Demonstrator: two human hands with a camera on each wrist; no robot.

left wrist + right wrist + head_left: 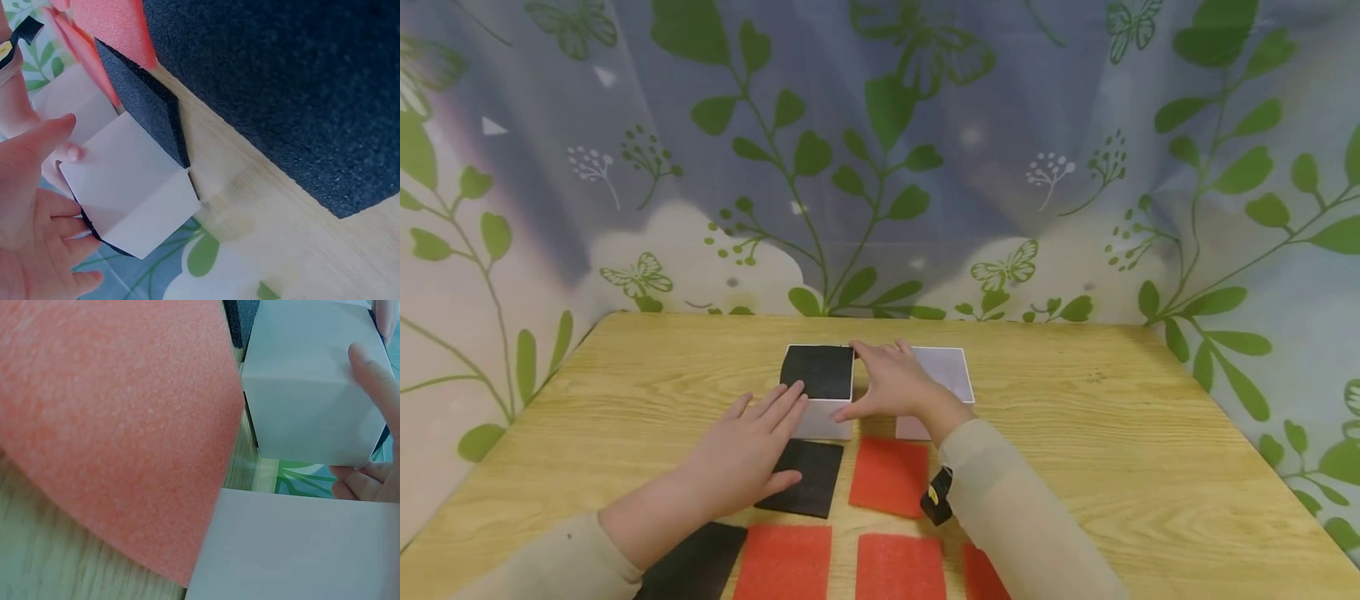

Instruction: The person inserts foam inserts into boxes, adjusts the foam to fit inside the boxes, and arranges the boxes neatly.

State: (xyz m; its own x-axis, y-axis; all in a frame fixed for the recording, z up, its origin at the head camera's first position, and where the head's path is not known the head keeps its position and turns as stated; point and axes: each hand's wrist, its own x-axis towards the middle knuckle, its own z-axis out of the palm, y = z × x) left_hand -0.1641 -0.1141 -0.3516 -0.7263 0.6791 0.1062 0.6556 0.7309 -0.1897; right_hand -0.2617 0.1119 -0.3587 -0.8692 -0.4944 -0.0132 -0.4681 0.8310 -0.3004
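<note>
My left hand (737, 450) rests its outstretched fingertips on a black foam square (823, 367) at the top of the left white box (823, 422). On that box's right side, my right hand (891, 383) grips the edge, thumb at the front corner and index finger at the back corner. In the right wrist view the thumb lies against the white box (306, 344), with other fingers beyond its side. Just right stands a second white box (912, 428) with its top uncovered, partly hidden by the right hand.
In front of the boxes lie a black square (808, 492) and a red square (887, 475) of foam. Nearer are another black square (692, 562) and several red ones (898, 567). A patterned curtain (977, 208) hangs behind the wooden table (1097, 467).
</note>
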